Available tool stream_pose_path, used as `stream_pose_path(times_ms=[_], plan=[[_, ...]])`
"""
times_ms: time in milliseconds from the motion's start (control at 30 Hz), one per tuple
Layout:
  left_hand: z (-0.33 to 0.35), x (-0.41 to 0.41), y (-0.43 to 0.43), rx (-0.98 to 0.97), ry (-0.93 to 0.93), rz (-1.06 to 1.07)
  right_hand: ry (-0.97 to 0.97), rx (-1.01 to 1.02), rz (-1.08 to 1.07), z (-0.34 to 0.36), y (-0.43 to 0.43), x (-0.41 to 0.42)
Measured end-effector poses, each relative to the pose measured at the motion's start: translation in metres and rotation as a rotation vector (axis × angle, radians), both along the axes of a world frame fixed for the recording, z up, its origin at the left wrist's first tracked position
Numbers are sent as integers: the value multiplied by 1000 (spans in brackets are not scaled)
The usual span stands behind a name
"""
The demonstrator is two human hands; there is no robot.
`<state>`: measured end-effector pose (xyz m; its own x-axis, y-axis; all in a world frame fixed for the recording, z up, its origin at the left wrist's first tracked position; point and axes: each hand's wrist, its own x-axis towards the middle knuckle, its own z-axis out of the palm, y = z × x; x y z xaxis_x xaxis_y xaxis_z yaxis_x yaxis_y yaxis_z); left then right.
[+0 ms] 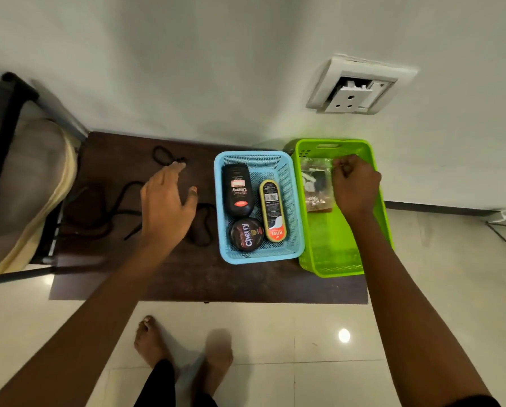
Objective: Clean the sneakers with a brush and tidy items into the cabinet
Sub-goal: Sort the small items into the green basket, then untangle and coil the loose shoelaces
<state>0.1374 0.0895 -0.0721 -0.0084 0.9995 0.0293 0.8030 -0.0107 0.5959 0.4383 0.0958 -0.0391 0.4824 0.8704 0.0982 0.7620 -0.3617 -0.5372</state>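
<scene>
Green basket (339,270), your right hand (356,186) inside it, fingers curled on a clear plastic bag (316,183).
You cannot read the bag's small contents through the crinkled film, and your hand covers its right edge. Your left hand (166,207) hovers flat and spread over black shoelaces (178,159) on the dark wooden top (187,277), hiding part of them. Between your hands, the blue basket (260,257) holds three polish containers.

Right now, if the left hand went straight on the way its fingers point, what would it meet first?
Probably the black shoelace on the table, just beyond the fingertips of the left hand; then the wall. The hand's height is unclear, so it could pass over.
</scene>
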Motion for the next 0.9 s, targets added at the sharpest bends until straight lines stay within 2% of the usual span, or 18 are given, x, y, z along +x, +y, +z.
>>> stream_pose_path(times_ms=[100, 233, 367, 500, 600, 767, 900], plan=[[-6, -11, -10, -22, 32, 50, 100, 96, 134, 12, 2, -59], [-9, -27, -22, -109, 80, 99, 246, 123, 252, 18, 1, -129], [-16, -54, -32, -203, 149, 105, 269, 100, 406, 11, -8, -185], [-26, -72, -40, -251, 251, 57, 217, -189, 560, -17, -16, -217], [-34, -79, -43, -251, 262, 59, 207, -366, 570, -27, -26, -233], [-47, -87, -42, -180, 242, 90, 44, -471, 570, -44, -36, -250], [-60, -89, -42, -66, 264, 97, -98, -412, 574, -59, -40, -260]])
